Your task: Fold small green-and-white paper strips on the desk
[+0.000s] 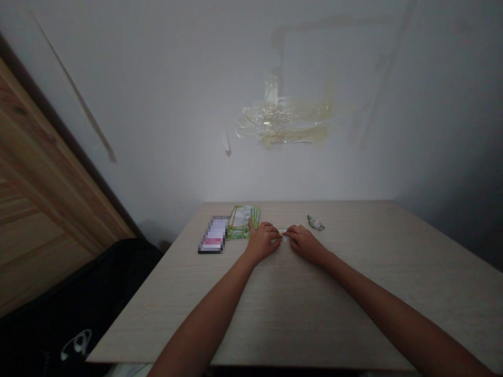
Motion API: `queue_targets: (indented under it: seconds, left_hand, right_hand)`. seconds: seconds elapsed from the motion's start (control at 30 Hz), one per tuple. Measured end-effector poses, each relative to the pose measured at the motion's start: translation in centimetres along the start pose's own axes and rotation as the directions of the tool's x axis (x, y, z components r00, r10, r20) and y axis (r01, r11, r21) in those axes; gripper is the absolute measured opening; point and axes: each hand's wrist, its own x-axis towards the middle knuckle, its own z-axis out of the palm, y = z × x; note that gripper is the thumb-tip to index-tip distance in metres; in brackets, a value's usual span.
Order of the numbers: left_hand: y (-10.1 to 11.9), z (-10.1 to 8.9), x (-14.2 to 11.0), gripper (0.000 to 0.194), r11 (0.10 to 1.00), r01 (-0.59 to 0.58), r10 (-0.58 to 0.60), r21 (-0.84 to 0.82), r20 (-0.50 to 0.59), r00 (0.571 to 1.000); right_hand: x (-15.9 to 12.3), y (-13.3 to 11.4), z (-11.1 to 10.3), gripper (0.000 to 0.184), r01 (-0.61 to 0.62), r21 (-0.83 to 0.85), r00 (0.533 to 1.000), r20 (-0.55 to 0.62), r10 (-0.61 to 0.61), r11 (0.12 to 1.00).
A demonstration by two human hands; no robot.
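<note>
My left hand (262, 243) and my right hand (305, 244) meet over the middle of the table, fingers bent. Between their fingertips lies a small piece of white and yellow paper (283, 237), pinched from both sides and partly covered. Just beyond my left hand is a stack of green and white printed sheets (241, 215), its near right corner close to my thumb. A small crumpled or folded green and white piece (315, 223) rests past my right hand, untouched.
A phone (214, 235) with a lit, blurred screen lies left of the stack. The pale wooden table (314, 314) meets a wall (176, 104) with clear tape on it. Beside the table's left edge are a wooden panel (51, 167) and a black cloth or bag (78, 293).
</note>
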Motion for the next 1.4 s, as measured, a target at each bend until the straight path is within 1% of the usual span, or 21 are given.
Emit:
queue_targets:
  seconds: [0.13,0.33,0.47,0.63,0.73,0.87,0.97,1.07,1.27,1.33,1.4]
  left_hand:
    - [-0.3,-0.1,-0.1,0.015,1.000,-0.008,0.009,-0.013,0.019,1.000]
    - [-0.5,-0.4,-0.2,0.017,0.999,-0.041,0.040,0.007,0.066,0.997]
    - [-0.1,-0.6,0.0,0.016,0.997,-0.062,0.058,0.044,0.084,0.995]
    - [0.6,-0.9,-0.2,0.018,0.984,-0.122,0.112,0.127,0.083,0.990]
    - [0.6,-1.1,-1.1,0.023,0.985,-0.143,0.132,0.100,0.113,0.985]
    - [0.2,-1.1,-2.1,0.029,0.995,-0.087,0.080,0.048,0.131,0.988]
    - [-0.1,-0.9,-2.2,0.030,0.999,-0.040,0.034,0.035,0.145,0.989]
    - [-0.1,-0.9,-2.3,0.031,0.999,-0.016,0.012,0.029,0.143,0.990]
    - [0.3,-0.8,-2.7,0.030,0.997,-0.062,0.059,0.040,0.070,0.996]
    - [0.2,-0.8,-2.6,0.030,0.996,-0.092,0.091,0.018,0.083,0.992]
    - [0.0,-0.8,-2.5,0.031,0.991,-0.131,0.133,-0.019,0.120,0.984]
  right_hand:
    - [0.0,0.1,-0.1,0.042,0.004,0.010,1.000,0.015,-0.004,1.000]
    - [-0.1,0.5,0.2,0.040,0.009,0.026,1.000,0.010,-0.009,1.000]
    - [-0.1,0.4,0.2,0.041,0.009,0.036,1.000,0.007,-0.009,0.999]
    - [-0.1,0.2,0.0,0.041,0.001,0.041,1.000,0.011,-0.002,0.999]
    - [-0.1,0.1,-0.1,0.042,-0.013,0.052,1.000,0.010,0.012,0.999]
    - [-0.2,0.0,-0.1,0.042,-0.019,0.055,1.000,0.003,0.019,0.998]
    - [-0.3,0.1,0.0,0.042,-0.015,0.054,1.000,-0.005,0.015,0.998]
    - [-0.3,0.2,0.0,0.042,-0.006,0.053,1.000,-0.001,0.006,0.999]
    - [-0.3,0.1,-0.1,0.042,0.002,0.068,1.000,-0.016,-0.001,0.998]
    - [-0.3,0.1,0.0,0.043,0.008,0.069,1.000,-0.018,-0.007,0.998]
    - [-0.3,0.2,0.0,0.043,0.009,0.072,1.000,-0.022,-0.008,0.997]
